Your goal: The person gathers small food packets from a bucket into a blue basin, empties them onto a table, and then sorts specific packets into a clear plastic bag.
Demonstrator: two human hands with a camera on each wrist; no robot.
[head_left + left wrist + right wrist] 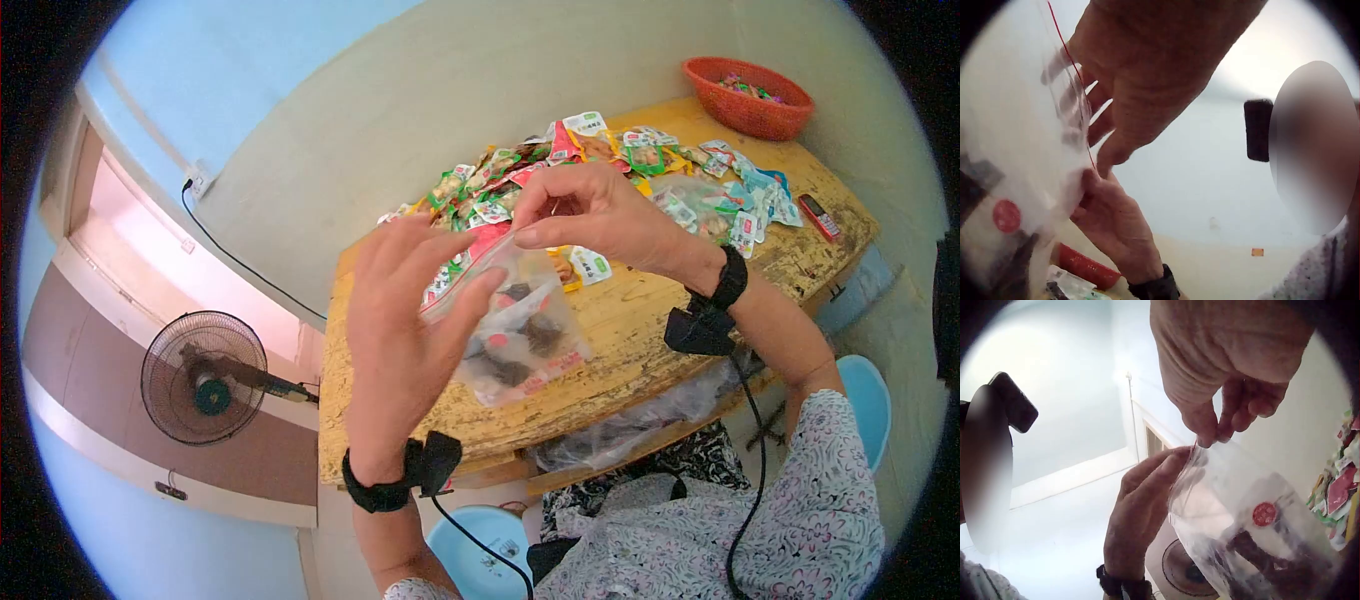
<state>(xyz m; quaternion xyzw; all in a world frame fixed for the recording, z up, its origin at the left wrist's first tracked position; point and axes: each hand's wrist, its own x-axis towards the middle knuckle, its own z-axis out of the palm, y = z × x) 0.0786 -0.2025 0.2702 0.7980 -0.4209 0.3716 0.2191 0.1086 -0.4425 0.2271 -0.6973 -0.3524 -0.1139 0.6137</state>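
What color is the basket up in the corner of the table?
The basket is orange-red; it shows best in the head view.

A worn wooden counter [640,325], its yellow surface scuffed and marked with dark patches, bears a spread of colorful snack packets [500,172] in green, red, yellow and white along its wall side. Blue-and-white packets [768,200] lie toward the right end, near a red-and-black mobile phone [819,216], while an orange-red plastic basket [750,112] holding small wrapped pieces [750,88] sits at the far corner.
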